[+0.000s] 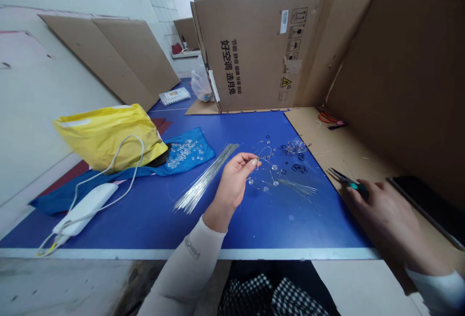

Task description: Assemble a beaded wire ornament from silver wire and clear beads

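Note:
My left hand (235,176) is closed in a pinch on a thin, curved wire (268,155) above the blue table. Clear beads (274,167) on wires lie just beyond and below the fingertips. Off to the right, my right hand (387,217), somewhat blurred, has its fingers around the green handle of a pair of pliers (343,179), whose dark jaws point left over the cardboard. To the left of my left hand lies a bundle of straight silvery wires (209,176). A smaller group of wires (298,188) is fanned out between the two hands.
Black rings (299,168) and a wire-and-bead pile (295,147) sit near the cardboard's edge. Loose beads (185,152) rest on blue cloth beside a yellow bag (112,134) and white power strip (85,209). Cardboard walls (261,54) stand behind; a phone (430,207) lies right, orange-handled scissors (329,118) farther back.

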The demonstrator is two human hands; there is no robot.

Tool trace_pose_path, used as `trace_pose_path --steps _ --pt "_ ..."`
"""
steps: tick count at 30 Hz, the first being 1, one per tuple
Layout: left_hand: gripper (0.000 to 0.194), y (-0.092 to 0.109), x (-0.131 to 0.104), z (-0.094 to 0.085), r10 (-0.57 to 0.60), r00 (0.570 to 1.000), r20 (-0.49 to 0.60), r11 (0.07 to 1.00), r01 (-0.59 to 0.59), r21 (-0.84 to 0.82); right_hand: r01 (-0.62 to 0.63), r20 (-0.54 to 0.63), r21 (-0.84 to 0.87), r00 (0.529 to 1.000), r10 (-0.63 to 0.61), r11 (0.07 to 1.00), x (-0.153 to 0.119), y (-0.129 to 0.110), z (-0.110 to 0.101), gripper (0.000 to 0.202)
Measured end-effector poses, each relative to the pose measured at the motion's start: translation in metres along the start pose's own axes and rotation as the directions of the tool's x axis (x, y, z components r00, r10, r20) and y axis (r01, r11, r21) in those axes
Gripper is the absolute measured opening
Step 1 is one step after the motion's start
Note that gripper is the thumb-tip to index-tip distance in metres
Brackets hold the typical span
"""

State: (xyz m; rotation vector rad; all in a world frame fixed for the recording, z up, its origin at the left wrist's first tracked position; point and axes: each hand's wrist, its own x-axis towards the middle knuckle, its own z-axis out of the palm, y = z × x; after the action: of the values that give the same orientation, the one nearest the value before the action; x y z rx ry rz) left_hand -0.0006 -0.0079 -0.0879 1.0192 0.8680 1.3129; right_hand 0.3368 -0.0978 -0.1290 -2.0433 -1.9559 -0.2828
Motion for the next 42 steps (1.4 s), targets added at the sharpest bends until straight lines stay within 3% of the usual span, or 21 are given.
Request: trace_pose_path --steps 9,13,18,25,29,34,38,42 --pt "0.012 -0.001 0.003 -0.003 -0.088 0.996 0.002 0.993 0.088 -0.075 0.073 -0.196 -0.104 0.976 -0.093 0.992 0.004 0.011 0.023 0.022" --pt "0.010 -0.001 0.002 -0.002 -0.108 0.994 0.007 0.989 0.108 -0.102 0.111 -0.186 -0.077 0.975 -0.124 0.991 0.007 0.005 0.019 0.022" --pt "0.010 -0.001 0.001 0.000 -0.095 0.995 0.008 0.993 0.095 -0.068 0.088 -0.078 0.307 0.995 -0.067 0.948 0.024 -0.029 0.008 0.035" --pt "0.011 -0.006 0.000 0.002 -0.001 1.000 0.001 0.999 0.001 0.040 0.101 -0.033 0.721 0.993 -0.111 0.685 0.056 -0.116 -0.019 0.029" --pt "0.011 -0.010 -0.001 0.001 0.078 0.997 0.019 0.984 -0.080 0.157 0.065 0.011 0.836 0.991 -0.135 0.545 0.073 -0.149 -0.018 0.028" --pt "0.010 -0.016 -0.002 -0.002 0.150 0.987 0.062 0.935 -0.162 0.315 0.061 -0.019 0.896 0.995 -0.101 0.440 0.080 -0.159 -0.006 0.023" --pt "0.013 -0.017 -0.002 -0.003 0.184 0.981 0.068 0.920 -0.196 0.339 0.196 -0.150 0.874 0.979 -0.137 0.444 0.074 -0.158 -0.006 0.016" --pt "0.014 -0.015 -0.003 -0.001 0.190 0.979 0.072 0.934 -0.203 0.293 0.333 -0.257 0.803 0.942 -0.217 0.494 0.066 -0.156 -0.008 0.022"
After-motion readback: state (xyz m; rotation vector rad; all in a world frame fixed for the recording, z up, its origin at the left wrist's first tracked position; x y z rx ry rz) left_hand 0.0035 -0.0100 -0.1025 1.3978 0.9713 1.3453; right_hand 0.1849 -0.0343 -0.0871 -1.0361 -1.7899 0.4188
